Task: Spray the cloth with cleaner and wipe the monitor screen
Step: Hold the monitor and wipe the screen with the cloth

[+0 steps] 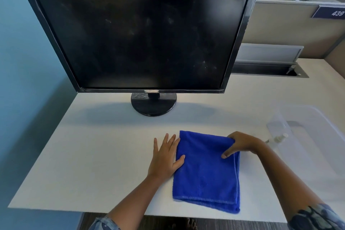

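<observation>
A folded blue cloth (207,173) lies flat on the white desk (97,155) near its front edge. My left hand (165,157) rests flat on the desk with spread fingers, its thumb on the cloth's left edge. My right hand (240,144) pinches the cloth's far right corner between thumb and fingers. A small clear spray bottle (278,139) lies just right of my right wrist. The black monitor (138,37) stands behind on a round base (154,105); its dark screen is dusty and smudged.
A clear plastic bin (315,136) sits at the desk's right side, beside the spray bottle. A cable tray slot (265,70) runs behind the monitor on the right. A blue wall bounds the left; cubicle partitions stand at the back right.
</observation>
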